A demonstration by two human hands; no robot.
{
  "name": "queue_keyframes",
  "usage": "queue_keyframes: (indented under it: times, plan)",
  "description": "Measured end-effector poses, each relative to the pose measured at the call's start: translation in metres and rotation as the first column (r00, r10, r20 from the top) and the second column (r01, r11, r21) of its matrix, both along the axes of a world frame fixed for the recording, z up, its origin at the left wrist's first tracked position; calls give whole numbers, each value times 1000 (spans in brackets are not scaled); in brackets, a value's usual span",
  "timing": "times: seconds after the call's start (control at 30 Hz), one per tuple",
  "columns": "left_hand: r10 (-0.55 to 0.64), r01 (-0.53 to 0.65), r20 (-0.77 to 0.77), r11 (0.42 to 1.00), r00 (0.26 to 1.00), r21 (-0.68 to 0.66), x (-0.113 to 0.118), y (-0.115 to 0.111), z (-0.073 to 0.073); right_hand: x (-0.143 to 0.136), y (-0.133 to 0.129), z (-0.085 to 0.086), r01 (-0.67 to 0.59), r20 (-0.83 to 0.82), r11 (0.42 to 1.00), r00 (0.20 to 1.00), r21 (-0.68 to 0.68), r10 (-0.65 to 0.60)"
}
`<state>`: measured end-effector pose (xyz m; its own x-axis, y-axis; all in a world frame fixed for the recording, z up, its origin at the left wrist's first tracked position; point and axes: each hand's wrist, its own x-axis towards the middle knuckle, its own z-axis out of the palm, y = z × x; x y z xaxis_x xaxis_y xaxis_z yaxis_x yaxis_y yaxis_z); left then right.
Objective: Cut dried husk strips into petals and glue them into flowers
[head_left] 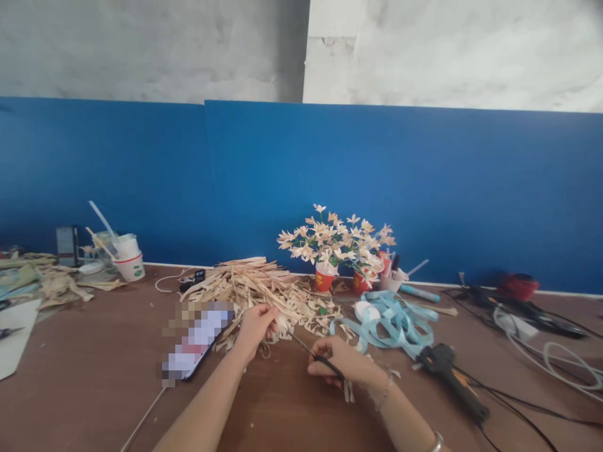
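Note:
My left hand [258, 325] pinches a small pale piece of dried husk [282, 322] between thumb and fingers. Scissors with black handles [328, 366] are gripped in my right hand [333, 359], their thin blades pointing up and left to the husk piece. Whether the blades touch it is too small to tell. Behind both hands spreads a heap of dried husk strips [254, 282]. A phone [198, 342] with a blurred-out lit screen lies left of my left hand.
Husk flowers [325, 235] stand in red cups [325, 277] near the blue partition [330, 163]. Light-blue ribbon [400, 323], a black glue gun [452, 380] and several cables lie to the right. A white tub [129, 267] stands left; a white sheet [16, 339] lies at the left edge.

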<state>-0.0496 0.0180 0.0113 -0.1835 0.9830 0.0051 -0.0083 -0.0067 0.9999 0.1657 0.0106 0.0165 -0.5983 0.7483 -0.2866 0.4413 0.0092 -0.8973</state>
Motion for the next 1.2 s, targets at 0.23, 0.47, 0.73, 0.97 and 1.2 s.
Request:
queue_keyframes:
  times: [0.23, 0.47, 0.73, 0.97, 1.2]
  plan:
    - [-38, 38, 10, 999, 999, -20, 1, 0, -2, -1, -2, 3, -3, 9, 1000, 1000, -4, 3]
    - [-44, 45, 16, 999, 999, -27, 2, 1, -2, 1, 0, -1, -27, -9, 1000, 1000, 8, 27]
    - [-47, 48, 28, 999, 998, -26, 1, 2, -5, 0, 0, 3, -14, -6, 1000, 1000, 5, 14]
    - [-17, 18, 92, 1000, 996, -18, 4, -2, 1, -2, -1, 5, 6, -15, 1000, 1000, 25, -6]
    - [53, -49, 202, 998, 978, -26, 9, -5, 6, -2, 0, -2, 20, -40, 999, 999, 33, -18]
